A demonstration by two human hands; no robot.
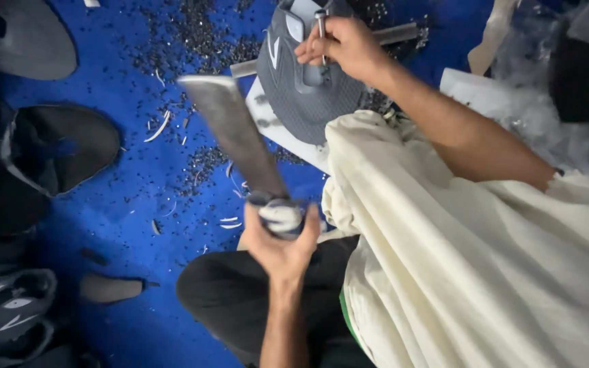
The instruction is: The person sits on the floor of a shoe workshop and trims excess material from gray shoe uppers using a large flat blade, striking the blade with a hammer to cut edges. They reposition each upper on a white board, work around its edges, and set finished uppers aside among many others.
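Head view, looking down at a seated person over a blue floor (pixel 124 204). The left hand (pixel 282 240) is closed around the cloth-wrapped handle of a broad flat metal blade (pixel 233 133), which rises up and to the left from the fist; the blade is blurred, so its edge cannot be read. The right hand (pixel 342 46), far and right of centre, pinches a thin metal punch (pixel 321 27) upright between fingers and thumb, its lower end against a grey shoe upper (pixel 305 88). The upper lies on a pale board (pixel 281 133), with a metal bar (pixel 393 34) running behind it. A cream cloth (pixel 458 252) drapes over the person's lap and right side, just beside the upper. Dark grit and pale offcuts (pixel 199 163) are scattered across the floor between blade and upper. More dark shoe uppers (pixel 42 153) lie along the left edge, and crumpled clear plastic (pixel 547 102) sits at far right.
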